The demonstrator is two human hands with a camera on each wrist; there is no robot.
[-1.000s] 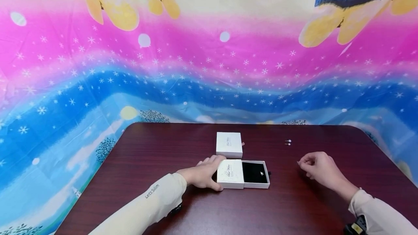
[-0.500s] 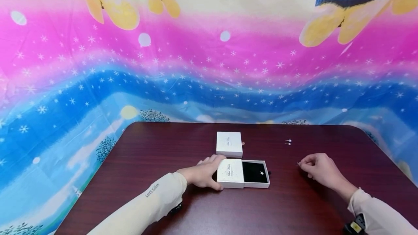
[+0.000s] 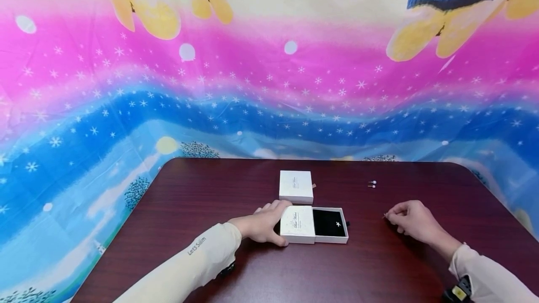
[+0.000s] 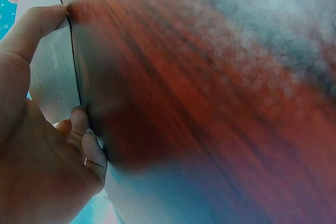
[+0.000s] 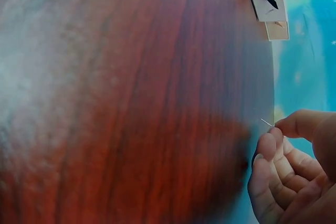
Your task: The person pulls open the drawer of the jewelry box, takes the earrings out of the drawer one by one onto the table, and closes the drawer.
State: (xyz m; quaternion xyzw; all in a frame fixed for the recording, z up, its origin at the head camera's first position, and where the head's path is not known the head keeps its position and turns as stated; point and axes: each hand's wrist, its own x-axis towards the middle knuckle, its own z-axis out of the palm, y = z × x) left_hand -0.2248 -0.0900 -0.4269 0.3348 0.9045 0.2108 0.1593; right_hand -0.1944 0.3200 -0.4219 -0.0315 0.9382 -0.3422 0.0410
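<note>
White drawer box (image 3: 296, 223), lying flat on the dark red-brown table (image 3: 202, 186) near its middle, between the two hands. Its drawer (image 3: 331, 239) projects to the right of the printed cover, exposing a black insert (image 3: 323, 221) that bears a small star-shaped ornament (image 3: 338, 224); a dark tab (image 3: 348, 223) marks the drawer's outer end. The left hand (image 3: 262, 225) holds the covered end, thumb at the near side and fingers at the far side. The right hand (image 3: 414, 220), well apart from the box, is narrowed to a pinch, with a thin pin (image 5: 266, 123) between thumb and fingertip; whatever head the pin may have is hidden. A second white box (image 3: 295, 185), closed, with a pinkish tab (image 3: 314, 185), lies just beyond the first. Two pearl-headed studs (image 3: 373, 184) lie farther right on the table, side by side. Behind hangs a patterned pink-and-blue backdrop (image 3: 261, 83).
</note>
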